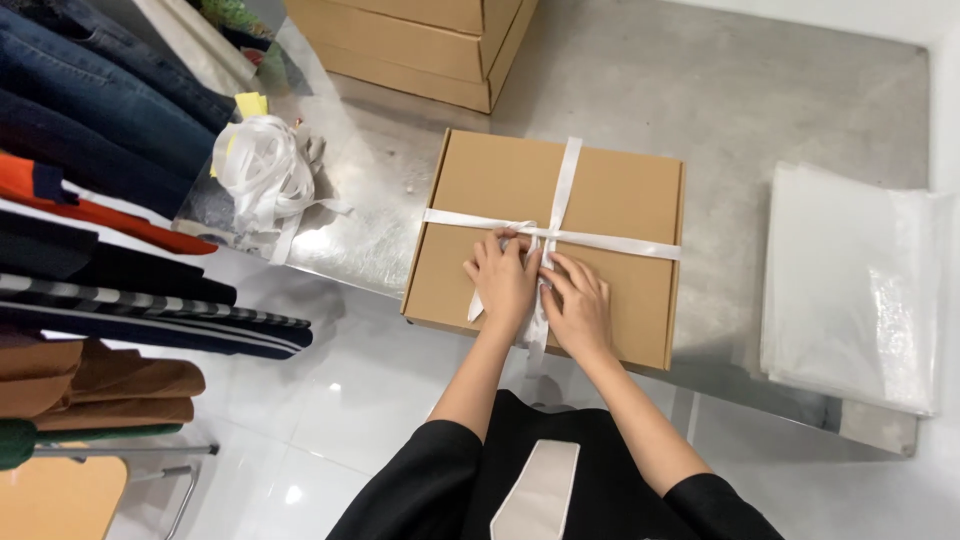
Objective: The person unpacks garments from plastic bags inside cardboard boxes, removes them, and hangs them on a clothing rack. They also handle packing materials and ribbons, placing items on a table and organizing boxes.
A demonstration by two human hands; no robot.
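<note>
So there's a flat brown cardboard box (545,245) lying on a grey metal table (700,110), wrapped crosswise with a white satin ribbon (560,195), and both hands sit on the box lid right where the ribbon crosses. The left hand (503,285) and right hand (578,312) each have fingers pinched around the ribbon ends at the crossing. Left of the box is a loose bundle of white ribbon (262,170), and to its right a stack of clear plastic bags (850,285).

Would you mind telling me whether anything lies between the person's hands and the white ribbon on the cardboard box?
Nothing visible does: the left hand and right hand already touch the white ribbon on the cardboard box.
</note>
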